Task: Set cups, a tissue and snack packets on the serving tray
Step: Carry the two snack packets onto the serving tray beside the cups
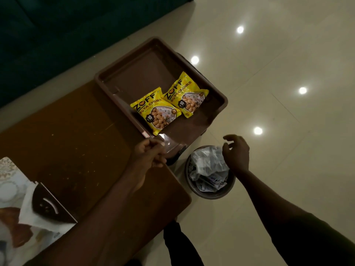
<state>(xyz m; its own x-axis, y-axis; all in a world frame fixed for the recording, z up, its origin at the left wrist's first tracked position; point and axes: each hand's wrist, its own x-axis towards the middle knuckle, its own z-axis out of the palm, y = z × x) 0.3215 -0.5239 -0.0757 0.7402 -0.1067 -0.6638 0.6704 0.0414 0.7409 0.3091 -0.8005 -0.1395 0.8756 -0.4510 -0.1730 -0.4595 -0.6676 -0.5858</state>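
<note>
The brown serving tray (123, 73) sits at the far right end of the wooden table (73, 135), partly overhanging it. Two yellow soya-chunk snack packets (156, 110) (187, 94) lie flat side by side in the tray's right half. My left hand (148, 153) rests at the tray's near corner with its fingers curled against the rim; whether it grips the rim is unclear. My right hand (235, 150) hovers over the waste bin with spread fingers and holds nothing. A white tissue (32, 210) lies at the table's near left. No cups are in view.
A round waste bin (209, 192) holding crumpled clear plastic and paper stands on the tiled floor right of the table. A dark wedge-shaped object (48, 206) and printed packaging (11, 181) lie by the tissue. A dark green sofa (67, 25) runs behind the table.
</note>
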